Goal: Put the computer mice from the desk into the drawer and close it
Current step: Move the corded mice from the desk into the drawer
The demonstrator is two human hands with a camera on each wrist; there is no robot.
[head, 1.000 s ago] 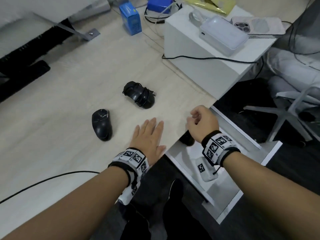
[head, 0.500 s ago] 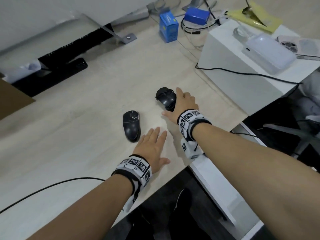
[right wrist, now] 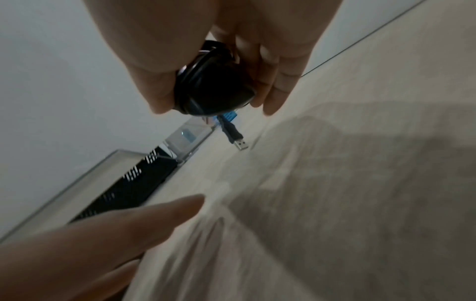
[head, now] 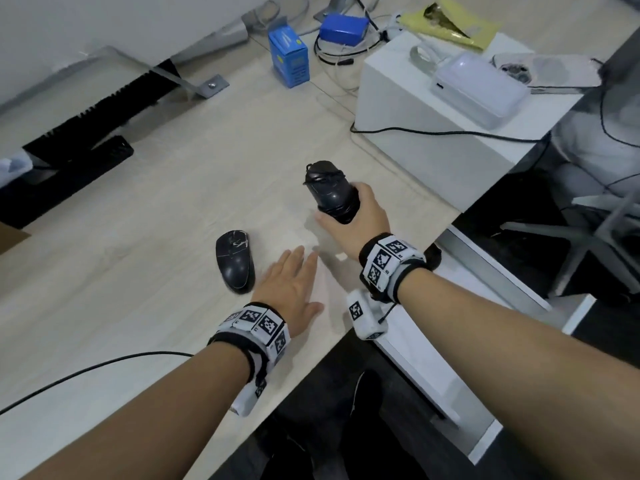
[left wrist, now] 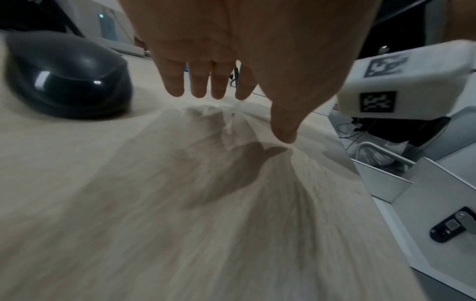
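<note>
The right hand [head: 356, 220] grips a glossy black wired mouse [head: 330, 192], thumb on one side and fingers curled round the other, holding it lifted above the desk [head: 145, 209]; its cable is wound about the rounded body, and in the right wrist view a short end with a metal USB plug [right wrist: 240, 145] dangles below it. The left hand [head: 292, 289] lies flat and relaxed, palm down with straight fingers [left wrist: 198, 81] just over the desk near its front edge, holding nothing. Just beside its fingers on the left rests a second mouse [head: 235, 263], black, smooth and domed, with pale scuffs near its wheel. The desk is pale wood-grain laminate, matte. To the right, below the desk edge, a white drawer [head: 491, 268] stands pulled out, flat-walled and boxy. Farther back, a white cabinet [head: 433, 133] carries a translucent plastic case [head: 481, 88], with a black cable draped over its top. A blue carton [head: 289, 60] stands upright near the rear of the desk.
</note>
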